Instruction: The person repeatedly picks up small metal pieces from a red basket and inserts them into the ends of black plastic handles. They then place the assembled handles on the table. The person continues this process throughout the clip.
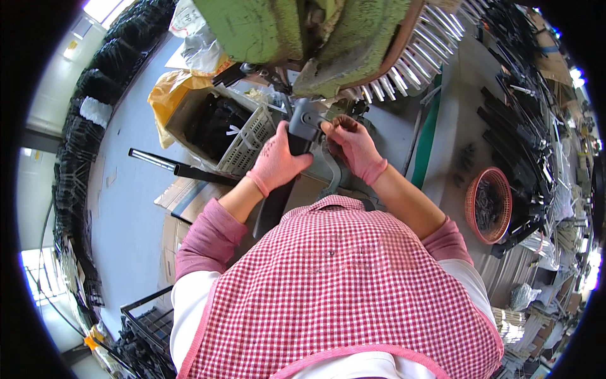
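While my left hand (pixel 278 159) grips the dark bar (pixel 276 203), grey bracket (pixel 305 119) at twelve o'clock, my right hand (pixel 355 146) pinches narrowly beside it, contents indiscernible, and a slack left grip could let the bracket twist.

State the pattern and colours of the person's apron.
The apron is a red-and-white gingham check with pink edging, clearest in the head view.

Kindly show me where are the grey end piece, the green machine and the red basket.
Grey end piece (pixel 302 126): head view, its grey face.
Green machine (pixel 255 31): head view, body's left part.
Red basket (pixel 471 210): head view, left rim.
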The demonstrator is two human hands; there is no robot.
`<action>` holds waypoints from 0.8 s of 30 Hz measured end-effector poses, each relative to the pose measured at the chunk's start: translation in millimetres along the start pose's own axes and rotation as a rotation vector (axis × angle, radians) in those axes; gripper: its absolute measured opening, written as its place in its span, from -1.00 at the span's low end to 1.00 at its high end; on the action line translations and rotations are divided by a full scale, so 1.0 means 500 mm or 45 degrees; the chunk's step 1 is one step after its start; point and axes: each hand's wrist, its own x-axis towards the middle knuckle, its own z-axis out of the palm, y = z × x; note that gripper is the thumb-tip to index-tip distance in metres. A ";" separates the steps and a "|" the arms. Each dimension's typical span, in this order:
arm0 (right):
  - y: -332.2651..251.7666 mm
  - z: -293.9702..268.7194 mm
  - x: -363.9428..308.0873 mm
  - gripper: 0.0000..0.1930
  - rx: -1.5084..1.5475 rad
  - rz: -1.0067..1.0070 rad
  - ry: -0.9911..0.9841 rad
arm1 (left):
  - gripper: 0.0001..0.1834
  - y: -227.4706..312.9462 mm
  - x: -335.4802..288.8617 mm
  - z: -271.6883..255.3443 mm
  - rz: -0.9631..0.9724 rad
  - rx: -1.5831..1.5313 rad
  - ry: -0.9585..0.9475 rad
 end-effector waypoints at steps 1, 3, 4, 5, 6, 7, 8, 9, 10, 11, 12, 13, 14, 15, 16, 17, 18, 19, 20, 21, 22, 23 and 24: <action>0.006 0.003 0.023 -0.98 0.048 -0.031 -0.104 | -0.12 -0.009 0.008 -0.009 0.012 0.039 0.035; 0.016 0.009 0.065 -0.96 -0.047 -0.033 -0.073 | -0.09 -0.024 0.022 -0.025 -0.129 0.006 -0.006; 0.026 0.015 0.083 -0.96 -0.091 -0.055 -0.083 | -0.10 -0.027 0.025 -0.027 -0.120 0.072 0.006; 0.033 0.019 0.097 -0.94 -0.122 -0.057 -0.044 | -0.12 -0.028 0.029 -0.030 -0.115 0.131 0.016; 0.041 0.022 0.106 -0.91 0.097 -0.088 -0.108 | -0.13 -0.028 0.034 -0.031 -0.098 0.185 0.031; 0.044 0.025 0.114 -0.90 0.105 -0.128 -0.185 | -0.14 -0.026 0.038 -0.032 -0.083 0.241 0.039; 0.047 0.026 0.116 -0.88 0.107 -0.128 -0.178 | -0.15 -0.024 0.040 -0.035 -0.083 0.293 0.015; 0.048 0.029 0.118 -0.87 0.108 -0.100 -0.141 | -0.16 -0.023 0.043 -0.039 -0.080 0.280 0.018; 0.045 0.030 0.117 -0.76 0.067 -0.030 -0.075 | -0.17 -0.024 0.048 -0.046 -0.086 0.265 -0.006; 0.045 0.033 0.114 -0.75 0.095 -0.053 -0.098 | -0.19 -0.025 0.055 -0.051 -0.081 0.252 -0.034; 0.041 0.035 0.113 -0.75 0.122 -0.051 -0.086 | -0.21 -0.031 0.062 -0.062 -0.105 0.195 -0.115; 0.040 0.039 0.111 -0.74 0.156 -0.071 -0.055 | -0.23 -0.038 0.066 -0.066 -0.116 0.213 -0.108; 0.039 0.043 0.110 -0.78 0.044 -0.144 -0.113 | -0.24 -0.048 0.074 -0.070 -0.238 0.110 -0.228; 0.040 0.047 0.110 -0.79 -0.087 -0.056 0.043 | -0.24 -0.061 0.083 -0.072 -0.315 0.001 -0.301; 0.044 0.051 0.111 -0.79 -0.184 -0.036 0.118 | -0.26 -0.071 0.091 -0.061 -0.519 -0.339 -0.448; 0.044 0.054 0.116 -0.79 -0.266 -0.070 0.127 | -0.25 -0.087 0.087 -0.056 -0.466 -0.189 -0.419; 0.053 0.057 0.117 -0.74 -0.234 -0.049 0.172 | -0.24 -0.099 0.095 -0.045 -0.423 -0.126 -0.393; 0.054 0.056 0.122 -0.69 -0.484 0.041 0.390 | -0.23 -0.113 0.096 -0.034 -0.427 -0.057 -0.403; 0.062 0.055 0.123 -0.67 -0.440 -0.012 0.376 | -0.37 -0.124 0.099 -0.025 -0.405 -0.076 -0.353; 0.065 0.053 0.126 -0.65 -0.423 0.012 0.433 | -0.36 -0.133 0.104 -0.024 -0.467 -0.130 -0.436; 0.071 0.049 0.125 -0.69 -0.431 -0.029 0.379 | -0.36 -0.139 0.108 -0.022 -0.390 -0.121 -0.422; 0.075 0.045 0.125 -0.72 -0.449 -0.022 0.364 | -0.34 -0.142 0.111 -0.024 -0.418 -0.097 -0.446; 0.079 0.042 0.122 -0.75 -0.481 -0.046 0.411 | -0.33 -0.142 0.114 -0.028 -0.357 -0.045 -0.466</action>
